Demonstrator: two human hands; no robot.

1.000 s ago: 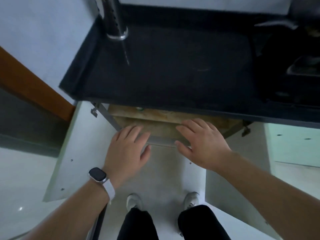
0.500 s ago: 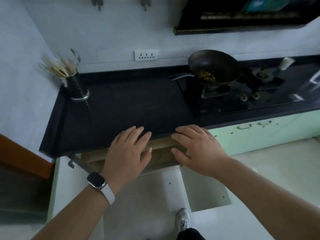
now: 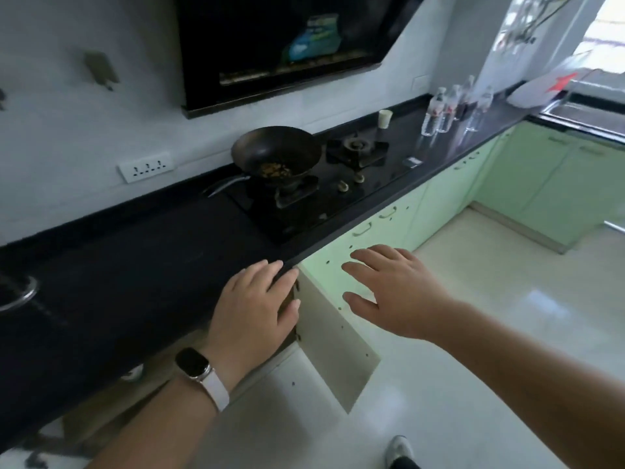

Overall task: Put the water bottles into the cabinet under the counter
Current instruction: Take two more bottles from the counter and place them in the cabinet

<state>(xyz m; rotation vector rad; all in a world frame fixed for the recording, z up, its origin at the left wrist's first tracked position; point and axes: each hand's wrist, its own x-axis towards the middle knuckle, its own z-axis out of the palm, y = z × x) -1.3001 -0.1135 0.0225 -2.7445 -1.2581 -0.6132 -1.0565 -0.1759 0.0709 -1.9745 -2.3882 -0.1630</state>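
Far down counter (image 3: 142, 286), water bottles (image 3: 435, 111) stand upright w/ caps up.

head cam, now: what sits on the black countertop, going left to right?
utensil holder → wok → empty burner → water bottles → white bag with red print. I left out the white cup because it overlaps the burner's right edge.

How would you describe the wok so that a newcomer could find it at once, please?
Start at the black counter and follow it to the stove. The wok sits on its left burner, holding bits of food; the right burner is bare.
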